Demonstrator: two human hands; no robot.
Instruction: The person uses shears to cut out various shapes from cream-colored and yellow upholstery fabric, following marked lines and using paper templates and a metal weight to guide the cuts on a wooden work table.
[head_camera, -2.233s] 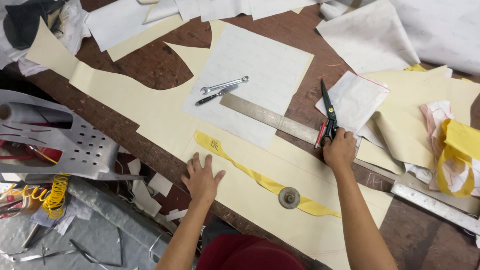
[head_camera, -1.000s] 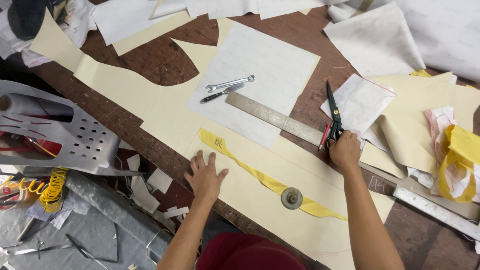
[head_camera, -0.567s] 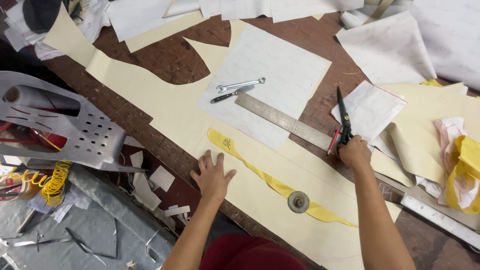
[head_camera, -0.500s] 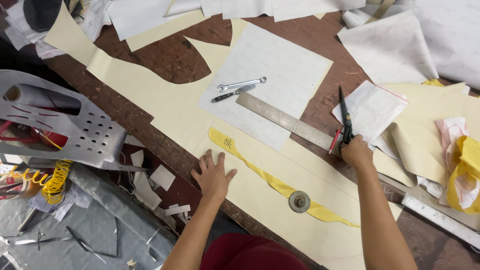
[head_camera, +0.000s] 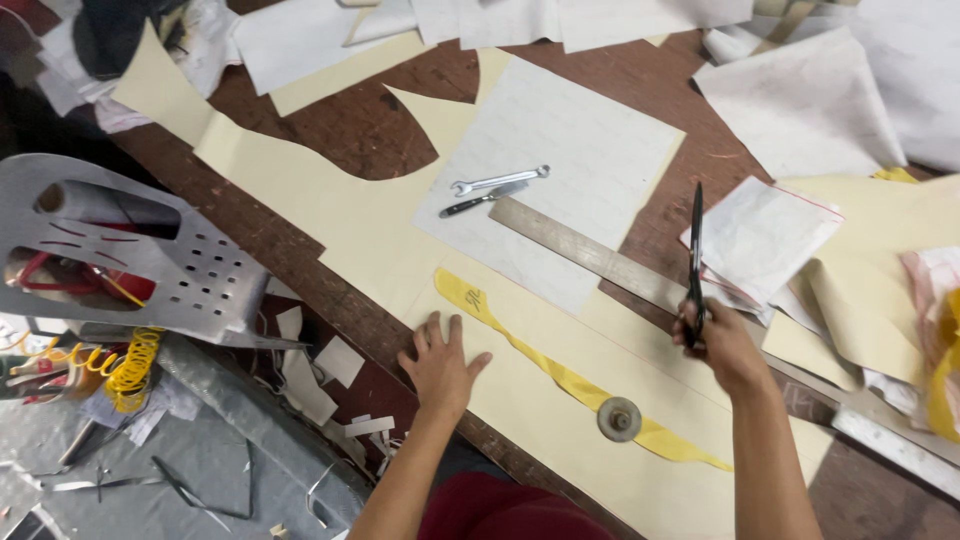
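Your left hand (head_camera: 441, 366) lies flat, fingers spread, on the cream sheet (head_camera: 560, 420) at lower centre of the frame, beside the yellow template (head_camera: 560, 375). Your right hand (head_camera: 722, 345) is closed around black scissors (head_camera: 696, 262), blades pointing up over the steel ruler (head_camera: 590, 260). Keep that palm pressing firmly and the round weight (head_camera: 619, 419) seated, so the template cannot creep.

- Left hand (head_camera: 440, 365) lay flat, fingers spread, on cream sheet (head_camera: 560, 400) at table (head_camera: 330, 130) edge.
- Right hand (head_camera: 725, 345) gripped scissors (head_camera: 696, 255), blades up, over steel ruler (head_camera: 600, 262).
- Yellow strip (head_camera: 560, 375) lay between hands, round weight (head_camera: 619, 418) on it.
- Wrench (head_camera: 498, 181) and pen (head_camera: 480, 199) sat on white paper (head_camera: 570, 170).
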